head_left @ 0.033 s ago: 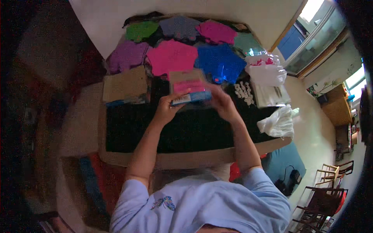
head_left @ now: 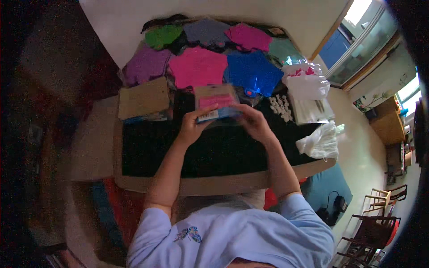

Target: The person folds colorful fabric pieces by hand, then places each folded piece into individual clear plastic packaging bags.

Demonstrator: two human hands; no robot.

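Note:
My left hand [head_left: 196, 123] grips the left end of a flat, clear plastic packet [head_left: 216, 99], its thumb on the top side. The packet shows pink and brown contents and has a blue strip with a white label along the edge nearest me. At the strip's right end, my right hand [head_left: 253, 121] has its fingers closed on the packet; they are partly blurred. Both hands hold it over the black tabletop [head_left: 214, 152]. Just beyond lie a bright pink knitted piece [head_left: 199, 66] and a blue one [head_left: 254, 71].
Purple [head_left: 146, 66], green [head_left: 163, 36], grey [head_left: 206, 32] and magenta [head_left: 249, 36] pieces lie farther back. Brown cards [head_left: 144, 98] sit left. To the right are small white pieces [head_left: 280, 107], a white plastic bag [head_left: 308, 85], clear bags [head_left: 312, 110] and a white bundle [head_left: 319, 142].
My right hand has moved slightly down and left, and its fingers now cover the right end of the blue strip. The left hand stays nearly where it was.

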